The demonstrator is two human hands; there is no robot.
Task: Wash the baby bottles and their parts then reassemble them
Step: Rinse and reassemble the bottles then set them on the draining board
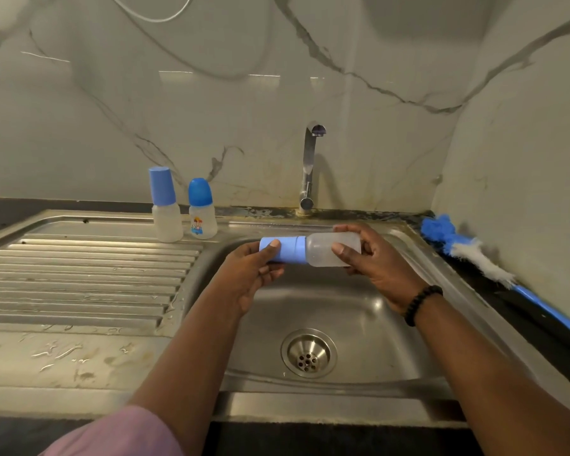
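Over on the left, a ribbed metal draining board (pixel 86 274) lies flat and has drops of water near its front edge. At the back of it stand two small baby bottles side by side, just apart. One is a plain bottle with a tall light blue cap (pixel 165 205) and next to it is a picture bottle with a round dark blue cap (pixel 202 209). Above the sink (pixel 343 311), in the middle, two hands hold a third bottle (pixel 313 250) lying on its side. The left hand (pixel 250 274) has its fingers and thumb curled round the light blue cap end. The right hand (pixel 372 258) has its fingers curled round the clear body of the bottle. That wrist wears a black bead bracelet (pixel 422 304). Behind the hands a shiny tap (pixel 310 166) stands up against the marble wall (pixel 211 93). Down in the sink is a round drain (pixel 308 353). On the far right a blue and white bottle brush (pixel 474 255) lies on the dark table (pixel 507 307) by the wall.
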